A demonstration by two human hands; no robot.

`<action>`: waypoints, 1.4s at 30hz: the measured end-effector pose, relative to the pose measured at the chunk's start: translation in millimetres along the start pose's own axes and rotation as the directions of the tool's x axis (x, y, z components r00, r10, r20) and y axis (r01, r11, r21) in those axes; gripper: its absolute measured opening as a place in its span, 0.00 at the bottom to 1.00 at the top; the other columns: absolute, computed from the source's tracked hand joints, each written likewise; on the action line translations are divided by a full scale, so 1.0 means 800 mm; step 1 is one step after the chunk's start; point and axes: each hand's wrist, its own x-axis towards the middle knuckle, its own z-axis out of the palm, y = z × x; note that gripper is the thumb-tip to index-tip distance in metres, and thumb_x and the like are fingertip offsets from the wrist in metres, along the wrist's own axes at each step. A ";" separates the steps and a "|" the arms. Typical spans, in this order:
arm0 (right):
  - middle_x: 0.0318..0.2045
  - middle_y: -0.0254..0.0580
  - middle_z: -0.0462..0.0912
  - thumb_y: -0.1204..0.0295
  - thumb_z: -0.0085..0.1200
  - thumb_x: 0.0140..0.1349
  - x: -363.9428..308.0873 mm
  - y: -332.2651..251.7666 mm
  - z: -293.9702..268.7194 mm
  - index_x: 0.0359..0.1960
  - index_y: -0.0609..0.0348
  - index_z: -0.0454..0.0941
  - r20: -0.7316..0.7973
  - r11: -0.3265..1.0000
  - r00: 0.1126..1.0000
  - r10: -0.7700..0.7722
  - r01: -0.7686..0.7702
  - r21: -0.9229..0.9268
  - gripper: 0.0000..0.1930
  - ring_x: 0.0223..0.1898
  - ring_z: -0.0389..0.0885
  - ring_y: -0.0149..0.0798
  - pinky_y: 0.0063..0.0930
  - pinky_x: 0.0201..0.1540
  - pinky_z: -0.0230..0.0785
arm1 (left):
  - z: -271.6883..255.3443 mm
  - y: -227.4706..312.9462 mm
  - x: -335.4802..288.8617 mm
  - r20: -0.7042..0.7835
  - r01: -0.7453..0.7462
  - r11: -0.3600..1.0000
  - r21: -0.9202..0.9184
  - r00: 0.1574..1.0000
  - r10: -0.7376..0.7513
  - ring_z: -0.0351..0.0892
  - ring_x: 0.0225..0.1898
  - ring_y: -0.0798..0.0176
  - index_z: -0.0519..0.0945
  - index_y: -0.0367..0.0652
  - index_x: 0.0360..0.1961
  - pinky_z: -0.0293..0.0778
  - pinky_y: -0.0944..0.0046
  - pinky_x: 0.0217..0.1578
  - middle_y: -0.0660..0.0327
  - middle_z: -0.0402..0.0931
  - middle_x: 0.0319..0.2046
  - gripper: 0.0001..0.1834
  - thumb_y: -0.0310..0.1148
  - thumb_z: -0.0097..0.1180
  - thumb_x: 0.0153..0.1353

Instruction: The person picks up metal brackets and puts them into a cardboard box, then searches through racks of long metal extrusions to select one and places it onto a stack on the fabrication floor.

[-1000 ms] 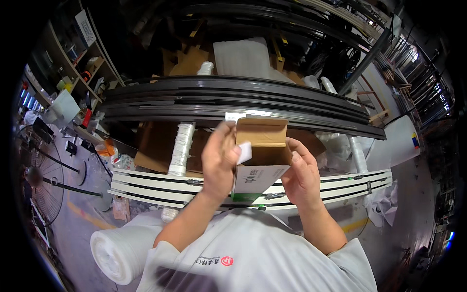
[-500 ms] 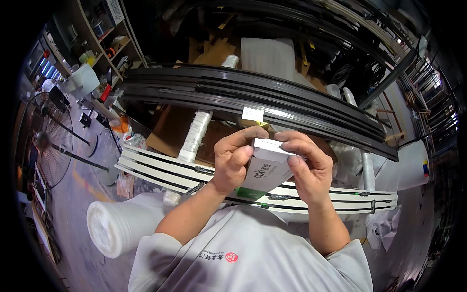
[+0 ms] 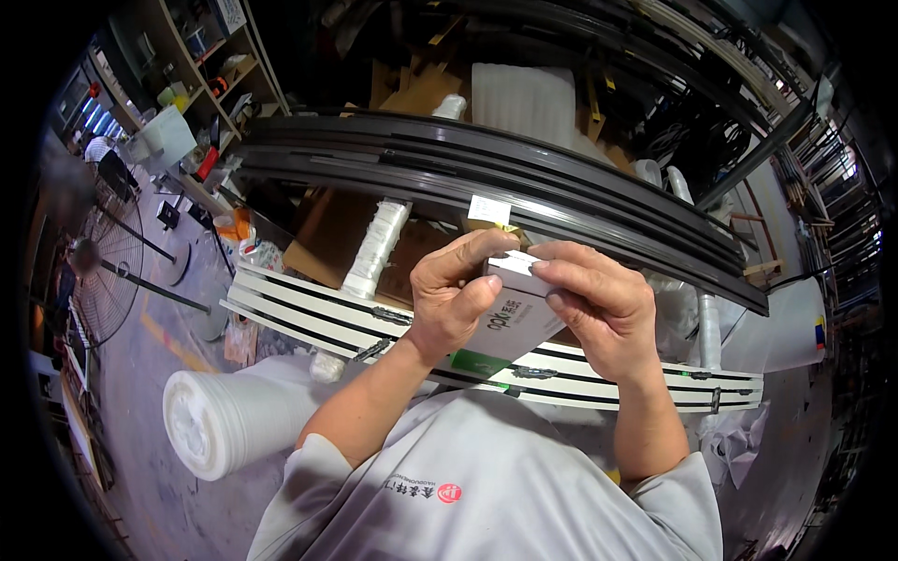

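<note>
A narrow white carton (image 3: 524, 313) with a green band at its lower end is held in front of my chest. My left hand (image 3: 458, 292) grips its left side, thumb against the upper edge and fingers bent over the far end. My right hand (image 3: 603, 297) holds the right side, its thumb and fingertips pinching at the top end, where a white end flap (image 3: 513, 265) shows. Whether that flap is loose or tucked in, I cannot tell. Below the carton lie long white profiles (image 3: 309, 323) with black stripes and small black fittings.
Dark metal profiles (image 3: 346, 154) lie across the far side on wrapped supports (image 3: 377, 248). A roll of white foam wrap (image 3: 220, 425) stands at the lower left, a floor fan (image 3: 89, 257) beyond it. Shelves (image 3: 201, 70) rise at the upper left.
The right hand's fingers have shifted left over the carton's top end, and its end panel now looks narrower. Both hands still hold the carton. The whole view has shifted slightly.
</note>
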 end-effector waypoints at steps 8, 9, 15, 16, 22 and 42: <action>0.56 0.56 0.78 0.88 0.50 0.55 0.008 -0.006 -0.001 0.54 0.61 0.79 0.106 0.985 0.994 -0.034 0.051 -0.164 0.24 0.47 0.83 0.45 0.27 0.47 0.74 | 0.006 0.022 -0.003 -0.077 0.026 0.958 0.284 0.997 -0.004 0.78 0.49 0.62 0.79 0.28 0.52 0.73 0.63 0.52 0.51 0.79 0.49 0.22 0.27 0.45 0.59; 0.54 0.57 0.79 0.89 0.49 0.55 0.007 -0.013 -0.008 0.54 0.62 0.79 0.121 0.978 0.992 0.030 -0.004 -0.209 0.24 0.47 0.83 0.45 0.26 0.47 0.73 | 0.016 0.025 -0.004 -0.105 0.029 0.940 0.340 0.994 0.007 0.78 0.48 0.63 0.79 0.28 0.52 0.73 0.64 0.51 0.52 0.79 0.49 0.21 0.26 0.44 0.59; 0.49 0.54 0.83 0.86 0.51 0.60 0.000 -0.010 -0.002 0.51 0.66 0.81 -0.009 0.987 0.998 0.056 -0.056 -0.147 0.18 0.45 0.81 0.34 0.19 0.45 0.69 | 0.051 0.023 0.002 -0.278 0.103 0.962 0.252 0.960 -0.030 0.79 0.41 0.66 0.78 0.28 0.51 0.74 0.70 0.43 0.53 0.79 0.44 0.21 0.21 0.40 0.60; 0.49 0.54 0.83 0.86 0.51 0.61 0.000 -0.013 -0.001 0.52 0.66 0.81 -0.006 0.986 0.998 0.068 -0.069 -0.151 0.17 0.45 0.81 0.34 0.19 0.45 0.69 | 0.048 0.023 0.001 -0.264 0.080 0.959 0.272 0.965 -0.006 0.79 0.40 0.66 0.78 0.28 0.51 0.74 0.69 0.42 0.53 0.80 0.43 0.21 0.21 0.40 0.60; 0.50 0.56 0.83 0.82 0.53 0.64 0.006 -0.011 0.002 0.54 0.66 0.80 0.047 0.978 0.997 0.058 -0.048 -0.205 0.17 0.47 0.82 0.37 0.22 0.47 0.70 | 0.038 0.023 0.000 -0.229 0.025 0.936 0.352 0.972 0.060 0.80 0.34 0.64 0.79 0.27 0.49 0.75 0.67 0.37 0.51 0.80 0.37 0.21 0.19 0.40 0.56; 0.53 0.60 0.80 0.77 0.59 0.62 0.006 0.005 -0.024 0.54 0.68 0.78 0.133 0.994 0.990 0.050 -0.037 -0.098 0.18 0.49 0.84 0.47 0.31 0.50 0.75 | 0.041 0.003 0.007 -0.200 0.015 0.940 0.341 0.978 0.057 0.78 0.43 0.62 0.76 0.27 0.52 0.74 0.65 0.46 0.50 0.79 0.44 0.23 0.23 0.41 0.56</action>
